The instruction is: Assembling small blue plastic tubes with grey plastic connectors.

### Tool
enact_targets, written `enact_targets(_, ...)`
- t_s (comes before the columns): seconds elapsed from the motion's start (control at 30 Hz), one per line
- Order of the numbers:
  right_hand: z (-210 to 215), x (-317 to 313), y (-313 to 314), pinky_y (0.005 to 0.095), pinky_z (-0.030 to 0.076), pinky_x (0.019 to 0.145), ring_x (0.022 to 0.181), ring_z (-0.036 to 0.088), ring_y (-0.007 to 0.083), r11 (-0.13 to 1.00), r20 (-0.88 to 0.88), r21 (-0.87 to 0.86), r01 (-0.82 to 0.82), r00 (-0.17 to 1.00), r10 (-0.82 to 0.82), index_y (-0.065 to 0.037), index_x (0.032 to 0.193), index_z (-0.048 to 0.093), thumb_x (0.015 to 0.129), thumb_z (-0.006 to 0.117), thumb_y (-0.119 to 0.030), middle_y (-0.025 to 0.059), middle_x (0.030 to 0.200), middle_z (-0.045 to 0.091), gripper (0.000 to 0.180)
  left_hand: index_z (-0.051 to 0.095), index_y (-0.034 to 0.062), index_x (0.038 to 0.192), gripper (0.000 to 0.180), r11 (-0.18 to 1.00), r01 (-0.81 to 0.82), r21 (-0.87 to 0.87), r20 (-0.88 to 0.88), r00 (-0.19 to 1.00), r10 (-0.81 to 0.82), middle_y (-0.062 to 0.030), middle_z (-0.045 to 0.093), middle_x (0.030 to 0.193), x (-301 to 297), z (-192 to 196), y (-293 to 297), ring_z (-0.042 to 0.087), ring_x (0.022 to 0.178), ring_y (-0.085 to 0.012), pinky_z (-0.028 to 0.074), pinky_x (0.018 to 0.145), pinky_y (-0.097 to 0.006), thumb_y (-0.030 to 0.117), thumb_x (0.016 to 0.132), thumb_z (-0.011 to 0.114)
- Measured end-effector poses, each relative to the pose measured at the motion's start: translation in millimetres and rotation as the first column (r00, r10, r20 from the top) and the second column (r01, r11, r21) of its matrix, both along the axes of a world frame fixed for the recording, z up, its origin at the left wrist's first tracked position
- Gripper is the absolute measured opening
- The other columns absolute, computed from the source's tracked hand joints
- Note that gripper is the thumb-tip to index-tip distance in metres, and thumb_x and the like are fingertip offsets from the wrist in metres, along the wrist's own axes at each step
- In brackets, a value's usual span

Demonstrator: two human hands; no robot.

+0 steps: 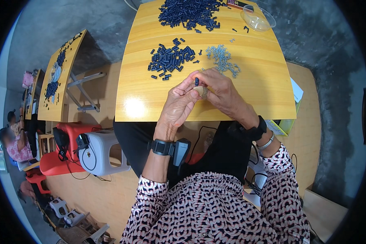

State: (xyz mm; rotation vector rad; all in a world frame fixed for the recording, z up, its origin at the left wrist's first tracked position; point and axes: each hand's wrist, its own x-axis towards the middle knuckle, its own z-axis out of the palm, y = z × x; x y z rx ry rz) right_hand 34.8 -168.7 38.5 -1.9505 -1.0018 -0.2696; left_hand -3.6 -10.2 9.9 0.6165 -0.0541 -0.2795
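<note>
My left hand (pixel 179 105) and my right hand (pixel 223 90) meet above the table's near edge, fingers closed in a pinch. Between their fingertips sits a small dark blue plastic piece (pixel 197 81), held upright. A tan wrap or cover (pixel 201 92) shows by the thumbs; which thumb it is on I cannot tell. Just beyond my hands lie a pile of similar dark blue pieces (pixel 171 59) and, to its right, a scatter of small silvery screws (pixel 222 57). A few dark bits (pixel 196 62) lie between the two.
At the table's (pixel 138 87) far end are a larger heap of dark blue pieces (pixel 189 12) and a clear plastic bowl (pixel 258 20). Red stools (pixel 75 136) and a grey stool (pixel 99 152) with cables stand at left. Another table (pixel 71 61) and a seated person (pixel 20 146) are farther left.
</note>
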Motion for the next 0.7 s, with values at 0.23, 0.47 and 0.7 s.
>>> enact_targets(0.23,8.2,-1.6,3.3,0.0402,0.040,0.068,0.075,0.047,0.0333,0.999,-0.017,0.040,-0.030,0.999,0.030,0.000,0.100,0.051,0.071,0.051,0.003,0.0145,0.080,0.050,0.029,0.044,-0.0023,0.129,0.050,1.000,0.000,0.024,-0.009,1.000,0.001,-0.0119,0.059,0.110,0.2,-0.6,0.7,0.058,0.098,-0.0140,0.048,0.085,-0.023,-0.004,0.082,0.061)
enact_targets(0.47,7.2,-3.6,-1.1,0.0395,0.040,0.070,0.076,0.049,0.0327,0.998,-0.031,0.048,-0.031,0.999,0.033,-0.001,0.100,0.051,0.071,0.054,0.003,0.0137,0.080,0.050,0.030,0.044,-0.0006,0.130,0.052,0.998,0.024,0.061,0.002,1.000,-0.024,-0.0117,0.060,0.109,-0.4,-1.4,0.2,0.059,0.097,-0.0137,0.049,0.086,-0.024,-0.007,0.081,0.061)
enact_targets(0.7,5.9,-3.8,-1.6,0.0390,0.041,0.069,0.075,0.049,0.0315,0.997,-0.045,0.073,-0.037,0.998,0.040,-0.001,0.102,0.052,0.071,0.056,0.001,0.0128,0.080,0.051,0.031,0.045,-0.0001,0.130,0.052,0.997,0.010,0.075,0.007,1.000,-0.011,-0.0118,0.060,0.109,-0.6,0.1,-1.9,0.059,0.096,-0.0143,0.050,0.085,-0.024,-0.006,0.081,0.062)
